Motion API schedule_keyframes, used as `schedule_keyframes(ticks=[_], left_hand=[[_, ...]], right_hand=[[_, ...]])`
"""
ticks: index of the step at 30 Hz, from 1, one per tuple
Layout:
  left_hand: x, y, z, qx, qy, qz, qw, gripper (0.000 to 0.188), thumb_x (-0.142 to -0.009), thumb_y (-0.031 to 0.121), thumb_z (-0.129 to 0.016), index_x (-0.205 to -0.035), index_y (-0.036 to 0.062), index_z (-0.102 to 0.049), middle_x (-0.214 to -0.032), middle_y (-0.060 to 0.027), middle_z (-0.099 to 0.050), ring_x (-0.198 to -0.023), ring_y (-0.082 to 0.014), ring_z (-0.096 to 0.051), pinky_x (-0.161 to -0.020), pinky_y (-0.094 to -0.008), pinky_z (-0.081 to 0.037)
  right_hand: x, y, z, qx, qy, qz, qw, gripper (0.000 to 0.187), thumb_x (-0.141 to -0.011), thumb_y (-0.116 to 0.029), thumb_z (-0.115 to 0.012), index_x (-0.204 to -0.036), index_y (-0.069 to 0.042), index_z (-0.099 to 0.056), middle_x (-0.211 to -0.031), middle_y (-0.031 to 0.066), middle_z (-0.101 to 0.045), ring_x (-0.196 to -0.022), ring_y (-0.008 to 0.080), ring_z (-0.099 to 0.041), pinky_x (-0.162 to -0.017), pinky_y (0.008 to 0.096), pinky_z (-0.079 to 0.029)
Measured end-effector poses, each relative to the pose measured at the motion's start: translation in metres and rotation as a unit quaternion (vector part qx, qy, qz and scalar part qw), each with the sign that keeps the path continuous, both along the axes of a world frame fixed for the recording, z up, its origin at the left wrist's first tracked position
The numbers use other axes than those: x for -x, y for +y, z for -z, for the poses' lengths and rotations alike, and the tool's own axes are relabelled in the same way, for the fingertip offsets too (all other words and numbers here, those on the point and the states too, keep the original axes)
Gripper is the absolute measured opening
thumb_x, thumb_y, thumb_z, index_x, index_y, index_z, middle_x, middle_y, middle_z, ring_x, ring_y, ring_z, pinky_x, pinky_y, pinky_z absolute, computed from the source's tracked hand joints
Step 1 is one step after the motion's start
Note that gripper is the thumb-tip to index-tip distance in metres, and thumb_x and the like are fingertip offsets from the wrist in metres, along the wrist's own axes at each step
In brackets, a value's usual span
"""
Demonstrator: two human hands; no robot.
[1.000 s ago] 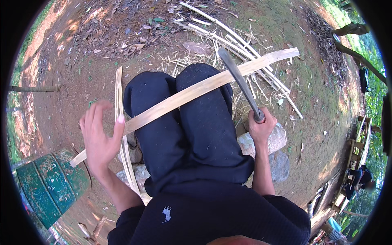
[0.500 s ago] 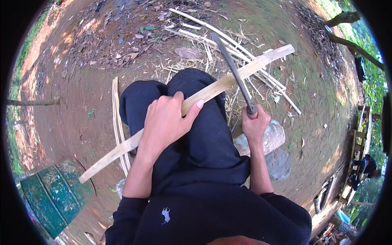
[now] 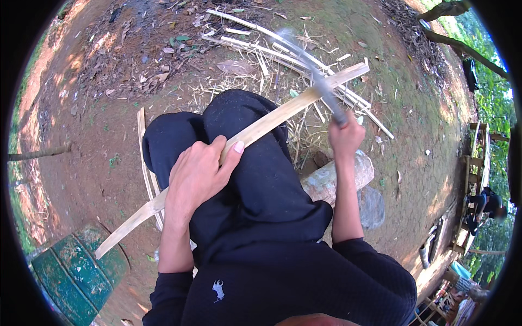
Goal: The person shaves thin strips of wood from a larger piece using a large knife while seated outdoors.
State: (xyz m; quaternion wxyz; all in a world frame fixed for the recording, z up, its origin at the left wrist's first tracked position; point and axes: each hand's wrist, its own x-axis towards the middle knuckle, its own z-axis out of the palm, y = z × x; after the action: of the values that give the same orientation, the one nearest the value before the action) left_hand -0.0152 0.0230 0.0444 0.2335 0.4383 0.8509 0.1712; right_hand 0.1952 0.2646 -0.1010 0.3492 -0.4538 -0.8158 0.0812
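Note:
My left hand (image 3: 196,174) is closed around a long pale bamboo strip (image 3: 272,120), its thumb lying along the upper side. The strip slants across my thighs, from the lower left up to the far right. In my right hand (image 3: 347,136) is the handle of a long-bladed knife (image 3: 325,93). Its blade points up and to the left, is smeared by motion, and crosses the strip near the far end. Whether the edge touches the wood I cannot tell.
Bamboo strips (image 3: 261,50) and thin shavings litter the ground ahead. More strips (image 3: 145,157) lie left of my knees. A log (image 3: 321,182) and a grey stone (image 3: 371,209) sit by my right leg. A green metal drum (image 3: 68,277) stands at lower left. Another person (image 3: 484,209) is far right.
The knife has moved along the strip toward its far end, and its blade is now blurred. My left hand still grips the strip. The whole view has shifted slightly.

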Motion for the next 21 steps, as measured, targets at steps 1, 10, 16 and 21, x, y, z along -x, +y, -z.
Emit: schedule_keyframes(ticks=[1,10,16,21], left_hand=[[-0.001,0.001,0.001,0.008,-0.001,0.001,1.0,0.048,-0.101,0.04,-0.054,-0.077,-0.001,-0.058,-0.058,-0.0235,-0.053,-0.063,-0.0449,-0.059,-0.058,-0.0487,-0.045],[0.0,0.004,0.001,0.042,0.02,0.008,0.999,0.053,-0.099,0.049,-0.056,-0.082,-0.0004,-0.063,-0.065,-0.0245,-0.061,-0.067,-0.0438,-0.064,-0.064,-0.0498,-0.052],[0.002,0.003,0.002,0.039,0.02,0.003,0.999,0.054,-0.098,0.05,-0.056,-0.079,0.0,-0.06,-0.062,-0.0224,-0.06,-0.066,-0.0436,-0.064,-0.061,-0.0496,-0.052],[-0.002,-0.001,0.007,0.012,0.048,0.014,0.999,0.053,-0.096,0.049,-0.06,-0.079,-0.0006,-0.058,-0.06,-0.0227,-0.058,-0.064,-0.0444,-0.062,-0.06,-0.0485,-0.049]], right_hand=[[-0.009,0.019,0.005,0.081,0.009,0.09,0.993,0.017,-0.078,-0.012,-0.071,-0.069,-0.008,-0.058,-0.053,0.0077,-0.056,-0.047,0.0222,-0.059,-0.05,0.0384,-0.044],[0.009,-0.024,-0.009,0.035,0.072,-0.092,0.993,0.021,-0.081,-0.01,-0.068,-0.066,-0.006,-0.054,-0.052,0.0091,-0.054,-0.041,0.0202,-0.053,-0.045,0.0356,-0.041],[-0.023,0.032,0.027,0.055,0.014,0.037,0.998,0.02,-0.081,-0.013,-0.069,-0.068,-0.003,-0.058,-0.058,0.0124,-0.062,-0.053,0.0261,-0.063,-0.055,0.0424,-0.049],[-0.053,0.069,0.025,0.133,-0.021,0.229,0.964,0.024,-0.083,-0.019,-0.065,-0.074,0.003,-0.062,-0.065,0.0232,-0.064,-0.063,0.0397,-0.064,-0.066,0.0479,-0.049]])
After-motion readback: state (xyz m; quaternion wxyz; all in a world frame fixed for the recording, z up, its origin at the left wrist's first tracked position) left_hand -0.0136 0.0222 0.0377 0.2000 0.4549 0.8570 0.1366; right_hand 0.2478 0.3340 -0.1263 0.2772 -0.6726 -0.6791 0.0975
